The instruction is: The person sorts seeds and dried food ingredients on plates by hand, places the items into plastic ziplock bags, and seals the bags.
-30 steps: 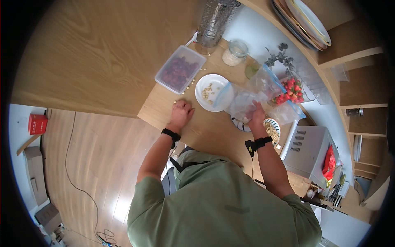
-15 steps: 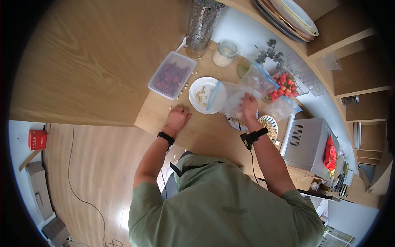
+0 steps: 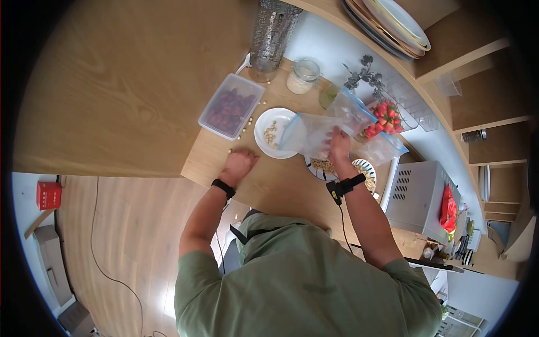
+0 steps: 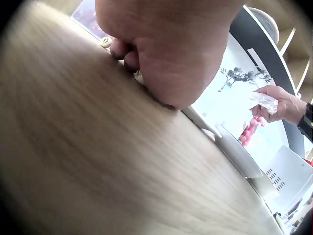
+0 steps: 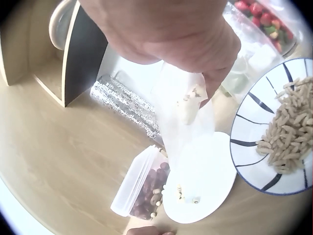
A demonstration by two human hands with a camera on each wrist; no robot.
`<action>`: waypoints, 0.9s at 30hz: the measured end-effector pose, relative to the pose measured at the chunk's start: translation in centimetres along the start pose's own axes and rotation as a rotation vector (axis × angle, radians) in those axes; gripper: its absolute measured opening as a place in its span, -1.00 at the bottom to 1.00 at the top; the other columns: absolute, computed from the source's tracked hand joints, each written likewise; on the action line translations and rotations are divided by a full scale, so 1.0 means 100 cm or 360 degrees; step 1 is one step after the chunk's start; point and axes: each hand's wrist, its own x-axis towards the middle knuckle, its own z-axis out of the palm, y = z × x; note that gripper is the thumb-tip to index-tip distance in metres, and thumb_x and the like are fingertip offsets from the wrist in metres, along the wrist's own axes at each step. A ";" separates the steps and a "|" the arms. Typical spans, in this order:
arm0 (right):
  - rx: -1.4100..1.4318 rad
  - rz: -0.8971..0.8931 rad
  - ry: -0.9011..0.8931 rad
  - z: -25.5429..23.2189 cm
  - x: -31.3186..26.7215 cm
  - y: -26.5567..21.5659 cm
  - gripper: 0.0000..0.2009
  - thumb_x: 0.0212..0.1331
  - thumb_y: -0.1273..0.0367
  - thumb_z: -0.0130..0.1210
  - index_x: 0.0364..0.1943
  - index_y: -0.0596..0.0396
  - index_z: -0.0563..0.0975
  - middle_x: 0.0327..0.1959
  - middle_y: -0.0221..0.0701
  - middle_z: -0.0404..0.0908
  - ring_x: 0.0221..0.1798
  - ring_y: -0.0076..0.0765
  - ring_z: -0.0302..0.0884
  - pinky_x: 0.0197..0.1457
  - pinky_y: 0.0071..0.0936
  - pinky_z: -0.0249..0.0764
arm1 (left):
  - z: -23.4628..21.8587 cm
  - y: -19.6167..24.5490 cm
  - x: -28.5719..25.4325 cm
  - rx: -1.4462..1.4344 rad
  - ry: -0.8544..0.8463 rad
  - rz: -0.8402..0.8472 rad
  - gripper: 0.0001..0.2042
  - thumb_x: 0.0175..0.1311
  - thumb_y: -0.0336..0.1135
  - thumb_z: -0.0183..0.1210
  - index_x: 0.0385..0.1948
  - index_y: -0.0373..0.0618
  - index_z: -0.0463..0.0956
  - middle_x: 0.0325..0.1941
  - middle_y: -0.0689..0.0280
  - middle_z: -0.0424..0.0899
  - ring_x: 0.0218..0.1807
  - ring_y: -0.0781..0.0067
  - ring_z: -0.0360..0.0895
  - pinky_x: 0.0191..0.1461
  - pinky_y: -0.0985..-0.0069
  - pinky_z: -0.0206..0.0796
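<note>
My right hand (image 3: 339,147) grips a clear zip bag (image 3: 311,136) by its closed end, its blue-edged mouth lying over a white plate (image 3: 282,116). In the right wrist view a few pale pieces (image 5: 190,103) show inside the bag. Several round, pale seeds (image 3: 269,136) lie on the plate. My left hand (image 3: 238,164) rests on the table near the front edge, fingers loosely curled under. One loose seed (image 4: 105,42) sits just beyond its fingertips. More seeds (image 3: 250,121) are scattered between the plate and a lidded box of dark red fruit (image 3: 229,106).
A blue-striped plate (image 5: 249,120) of pale elongated pieces lies under my right hand, beside a striped bowl (image 3: 366,169). Further back stand a glass jar (image 3: 303,78), more zip bags (image 3: 353,109) and strawberries (image 3: 386,118). A microwave (image 3: 412,194) is at the right.
My right hand has drawn the bag left and its mouth now reaches further over the white plate. My left hand stays on the table, and the head view has shifted slightly.
</note>
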 end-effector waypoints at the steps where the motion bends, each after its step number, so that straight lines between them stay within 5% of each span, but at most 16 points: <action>1: 0.0002 -0.0001 -0.0019 0.000 0.001 0.000 -0.61 0.35 0.13 -0.07 -0.09 0.23 0.47 -0.27 -0.25 0.56 -0.46 -0.28 0.56 -0.61 -0.28 0.52 | 0.001 -0.001 0.000 0.0019 0.0010 0.0006 -0.72 0.29 -0.05 0.10 -0.47 -0.05 0.58 -0.41 0.25 0.63 -0.34 0.21 0.62 -0.30 0.25 0.47; 12: 0.0024 -0.0006 -0.0069 0.005 0.002 0.001 -0.63 0.34 0.13 -0.06 -0.14 0.23 0.47 -0.27 -0.27 0.54 -0.46 -0.28 0.57 -0.64 -0.26 0.53 | 0.000 -0.003 -0.001 0.0058 0.0071 -0.0030 -0.68 0.31 -0.02 0.07 -0.51 -0.03 0.57 -0.50 0.26 0.65 -0.48 0.19 0.61 -0.41 0.24 0.45; 21: 0.0057 -0.0105 -0.0153 0.007 0.000 0.005 -0.61 0.37 0.13 -0.08 -0.21 0.24 0.51 -0.33 -0.31 0.56 -0.48 -0.39 0.56 -0.66 -0.32 0.57 | -0.021 -0.003 0.000 -0.0536 0.0386 -0.0414 -0.62 0.27 -0.12 0.18 -0.71 -0.17 0.53 -0.70 0.03 0.50 -0.60 -0.04 0.50 -0.49 0.16 0.34; 23: 0.0040 -0.0171 -0.0151 0.007 -0.003 0.006 -0.63 0.37 0.13 -0.08 -0.19 0.22 0.52 -0.33 -0.33 0.56 -0.47 -0.42 0.55 -0.65 -0.38 0.55 | -0.029 -0.002 0.003 -0.0746 0.0378 -0.0497 -0.62 0.28 -0.15 0.20 -0.68 -0.22 0.52 -0.74 0.04 0.46 -0.70 0.05 0.36 -0.54 0.21 0.25; 27: -0.0061 -0.0367 -0.0234 0.003 -0.005 0.009 -0.62 0.38 0.17 -0.09 0.03 0.19 0.52 -0.28 -0.34 0.55 -0.43 -0.39 0.58 -0.63 -0.41 0.54 | -0.043 0.008 0.013 -0.0862 0.0226 -0.0639 -0.61 0.28 -0.11 0.20 -0.67 -0.23 0.53 -0.67 0.00 0.50 -0.59 -0.06 0.49 -0.51 0.20 0.30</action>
